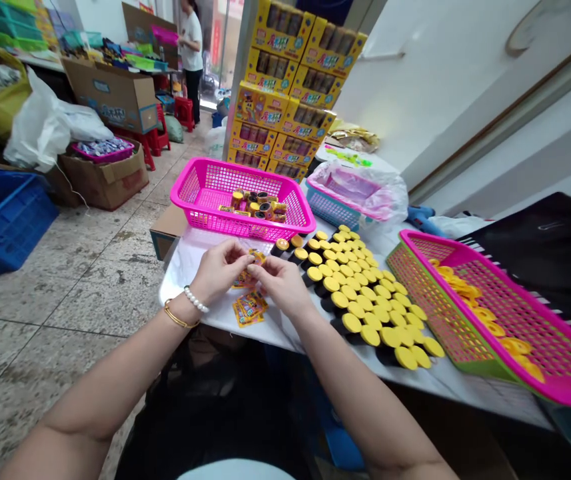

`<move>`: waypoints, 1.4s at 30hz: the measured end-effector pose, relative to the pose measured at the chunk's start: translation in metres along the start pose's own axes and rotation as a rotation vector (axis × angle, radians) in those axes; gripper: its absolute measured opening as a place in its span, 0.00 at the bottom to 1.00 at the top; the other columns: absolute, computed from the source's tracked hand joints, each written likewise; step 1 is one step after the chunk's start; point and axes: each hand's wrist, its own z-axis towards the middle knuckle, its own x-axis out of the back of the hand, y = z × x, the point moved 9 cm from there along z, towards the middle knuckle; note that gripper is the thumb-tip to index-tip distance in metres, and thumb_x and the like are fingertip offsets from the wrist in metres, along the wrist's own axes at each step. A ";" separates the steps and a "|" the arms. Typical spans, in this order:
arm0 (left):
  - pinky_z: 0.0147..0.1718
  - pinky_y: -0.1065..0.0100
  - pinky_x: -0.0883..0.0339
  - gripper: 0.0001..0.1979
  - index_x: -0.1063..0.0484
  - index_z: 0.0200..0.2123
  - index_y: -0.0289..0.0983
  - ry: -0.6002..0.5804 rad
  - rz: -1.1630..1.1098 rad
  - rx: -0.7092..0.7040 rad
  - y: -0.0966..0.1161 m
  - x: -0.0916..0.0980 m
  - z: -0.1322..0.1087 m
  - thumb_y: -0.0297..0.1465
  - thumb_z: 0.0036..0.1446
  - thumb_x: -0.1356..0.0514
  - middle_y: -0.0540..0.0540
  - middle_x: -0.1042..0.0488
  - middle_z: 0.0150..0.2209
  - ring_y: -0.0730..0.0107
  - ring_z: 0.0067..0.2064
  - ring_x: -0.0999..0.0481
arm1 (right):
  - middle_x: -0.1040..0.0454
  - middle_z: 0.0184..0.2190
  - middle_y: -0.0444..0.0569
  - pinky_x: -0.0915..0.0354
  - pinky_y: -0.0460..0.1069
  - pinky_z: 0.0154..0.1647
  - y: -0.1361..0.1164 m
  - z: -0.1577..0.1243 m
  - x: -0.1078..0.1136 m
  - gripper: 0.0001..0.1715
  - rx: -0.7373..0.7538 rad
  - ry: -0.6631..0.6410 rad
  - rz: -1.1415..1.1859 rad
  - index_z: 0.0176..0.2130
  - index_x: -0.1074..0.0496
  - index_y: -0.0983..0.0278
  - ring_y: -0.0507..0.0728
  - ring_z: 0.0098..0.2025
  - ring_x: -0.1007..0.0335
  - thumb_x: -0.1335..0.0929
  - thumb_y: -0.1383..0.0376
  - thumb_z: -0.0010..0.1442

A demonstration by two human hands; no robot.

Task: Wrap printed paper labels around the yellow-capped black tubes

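My left hand and my right hand meet over the front of the white table. Fingers of both are pinched on a small orange printed sticker sheet, partly covered by the fingertips. Below them, near the table edge, lie more orange printed sheets. Just right of my right hand stand rows of black cylinders with yellow caps. Behind my hands a pink basket holds several wrapped cylinders.
To the right, a pink-and-green basket contains yellow rings. Yellow display boxes are stacked at the back, beside a plastic-lined blue basket. A blue crate and cartons sit left; a person stands far off.
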 end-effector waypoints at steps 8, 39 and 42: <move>0.27 0.72 0.36 0.12 0.30 0.30 0.36 0.030 -0.202 0.025 0.003 0.001 -0.002 0.35 0.47 0.31 0.52 0.28 0.26 0.75 0.27 0.30 | 0.31 0.17 0.40 0.42 0.43 0.17 0.005 0.012 0.015 0.17 -0.049 0.131 0.262 0.24 0.30 0.63 0.48 0.18 0.37 0.24 0.55 0.46; 0.19 0.72 0.48 0.24 0.26 0.21 0.34 -0.013 -0.261 0.215 -0.009 0.002 -0.004 0.50 0.44 0.29 0.53 0.35 0.17 0.80 0.19 0.42 | 0.35 0.21 0.40 0.40 0.47 0.29 -0.025 -0.013 0.015 0.19 0.319 0.275 -0.235 0.27 0.35 0.60 0.52 0.25 0.39 0.36 0.55 0.66; 0.25 0.71 0.37 0.19 0.21 0.25 0.34 -0.044 -0.248 0.188 -0.006 -0.002 -0.005 0.45 0.44 0.28 0.48 0.24 0.24 0.75 0.25 0.31 | 0.35 0.22 0.41 0.41 0.48 0.30 -0.031 -0.017 0.012 0.18 0.388 0.300 -0.368 0.27 0.35 0.60 0.52 0.26 0.38 0.36 0.57 0.67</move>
